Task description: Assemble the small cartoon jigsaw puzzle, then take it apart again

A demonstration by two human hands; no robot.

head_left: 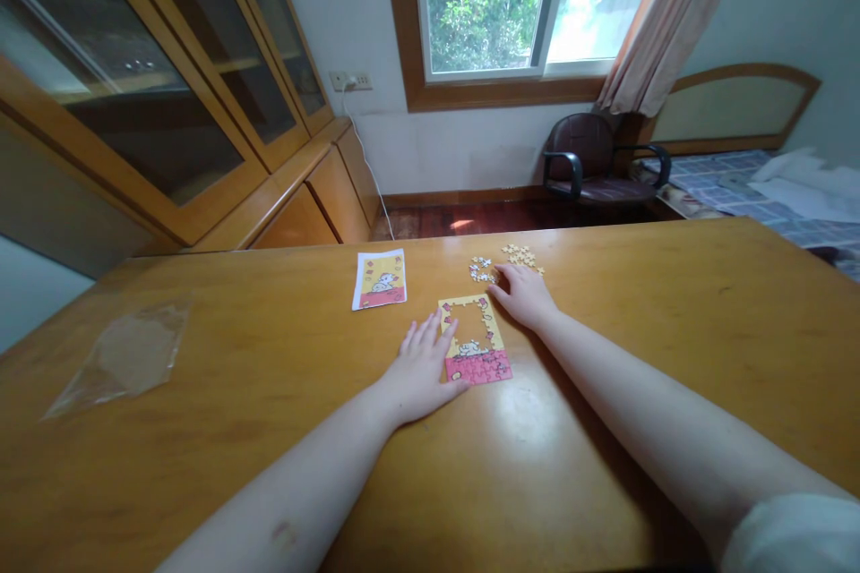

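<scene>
The bench [269, 313] is carrying the puzzle [478, 365], its middle gaping, just right of the card [382, 285]. The left hand [417, 374] is overlapping the puzzle's left edge, fingers spreading apart. The right hand [528, 295] is lying beside loose pieces [524, 259]; I cannot tell whether its fingers are pinching any.

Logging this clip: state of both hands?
Left hand: open, partly over the unfinished puzzle.
Right hand: at loose pieces; cannot tell whether holding one.

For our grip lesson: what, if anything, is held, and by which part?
The left hand, spread partly over the puzzle, grips nothing. Whether the right hand, by the loose pieces, pinches one cannot be told.
</scene>
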